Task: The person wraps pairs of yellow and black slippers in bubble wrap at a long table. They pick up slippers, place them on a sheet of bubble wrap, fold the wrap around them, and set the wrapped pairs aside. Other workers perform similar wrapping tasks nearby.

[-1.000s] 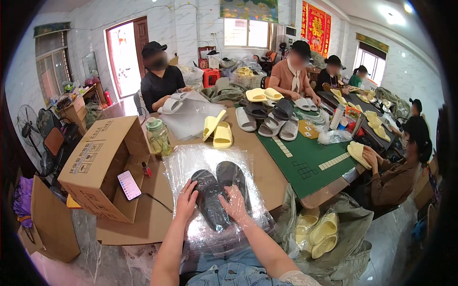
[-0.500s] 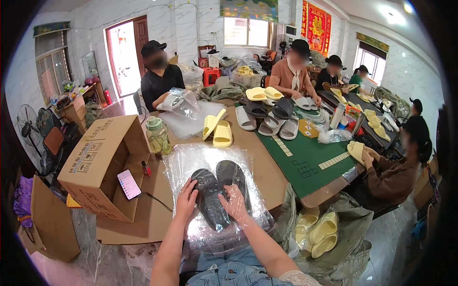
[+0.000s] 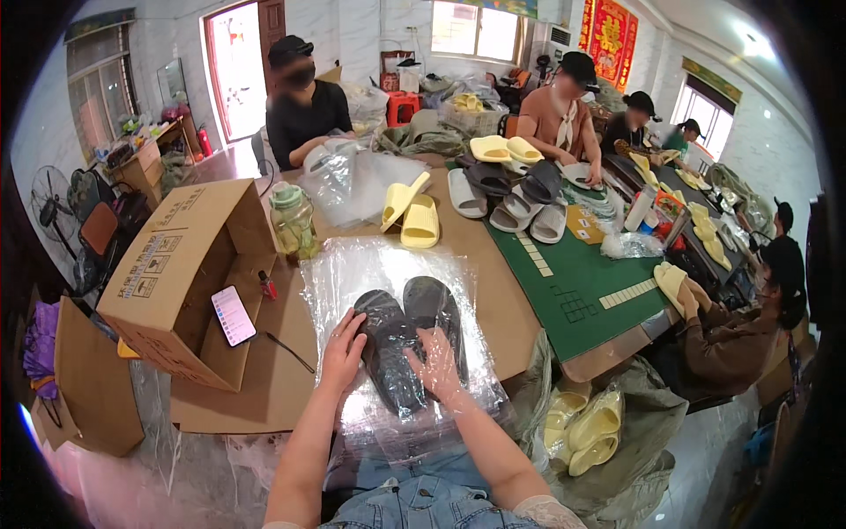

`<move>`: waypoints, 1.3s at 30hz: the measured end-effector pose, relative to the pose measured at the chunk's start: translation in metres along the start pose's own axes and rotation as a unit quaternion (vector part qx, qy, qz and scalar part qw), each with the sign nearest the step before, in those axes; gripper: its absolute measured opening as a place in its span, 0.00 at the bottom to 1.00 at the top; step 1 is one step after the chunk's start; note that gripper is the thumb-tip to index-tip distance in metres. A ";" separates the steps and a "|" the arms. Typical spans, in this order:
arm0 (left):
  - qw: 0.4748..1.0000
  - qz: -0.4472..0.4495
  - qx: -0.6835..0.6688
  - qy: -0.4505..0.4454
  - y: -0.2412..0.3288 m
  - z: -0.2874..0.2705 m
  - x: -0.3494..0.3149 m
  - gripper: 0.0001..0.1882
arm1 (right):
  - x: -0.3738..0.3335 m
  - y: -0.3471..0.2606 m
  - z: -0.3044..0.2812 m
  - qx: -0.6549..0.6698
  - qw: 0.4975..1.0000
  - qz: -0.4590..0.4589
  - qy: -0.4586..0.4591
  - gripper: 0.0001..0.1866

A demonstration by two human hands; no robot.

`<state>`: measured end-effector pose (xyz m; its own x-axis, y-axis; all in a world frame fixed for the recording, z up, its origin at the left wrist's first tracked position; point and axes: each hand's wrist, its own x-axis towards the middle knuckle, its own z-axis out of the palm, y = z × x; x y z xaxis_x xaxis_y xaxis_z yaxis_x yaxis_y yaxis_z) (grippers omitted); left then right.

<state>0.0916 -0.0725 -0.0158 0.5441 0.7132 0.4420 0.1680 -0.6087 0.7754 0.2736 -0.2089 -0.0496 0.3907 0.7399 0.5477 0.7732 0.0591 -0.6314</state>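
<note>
Through the head camera I have the pair of dark slippers [image 3: 393, 379] directly in front of me, side by side on a stack of clear plastic bags [image 3: 339, 269] near the close edge of the table, with a glossy film showing over at least part of them. My left hand [image 3: 342, 351] rests along the outer side of the left slipper, fingers a little apart and lightly bent, laid against it rather than wrapped around it. My right hand [image 3: 435, 366] lies over the right slipper, fingers spread wide, thumb toward the gap between the two; I cannot tell whether those fingers are above or beneath the film. Neither hand grips anything that I can make out. I take the step in hand to be bagging this pair: seating the slippers and smoothing the plastic around them. To my eye, the next move calls for the left hand to steady the pair while the right finds the bag's mouth and draws or folds the loose film neatly, without lifting the sheets below. The bag's opening is hard to pick out amid the glare, so I would feel for that edge first. To the lower right, yellow slippers in clear wrapping [image 3: 595, 432] lie on a grey-green sack [image 3: 652, 419], which supports my reading.
</note>
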 end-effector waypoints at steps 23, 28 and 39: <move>0.996 -0.056 0.035 -0.052 0.020 -0.010 0.009 0.26 | 0.065 -0.074 -0.100 -0.093 0.965 0.141 -0.202 0.28; 0.996 -0.059 0.036 -0.060 0.016 -0.010 0.007 0.27 | 0.055 -0.043 -0.034 -0.196 0.954 0.143 -0.176 0.32; 0.998 -0.053 0.007 -0.027 0.011 -0.005 0.009 0.29 | 0.054 -0.030 -0.022 -0.149 0.978 0.103 -0.100 0.14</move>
<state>0.0939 -0.0714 -0.0011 0.5655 0.7545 0.3330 0.2380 -0.5359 0.8100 0.2825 -0.1857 0.0112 0.4717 0.8333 0.2881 0.8109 -0.2817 -0.5129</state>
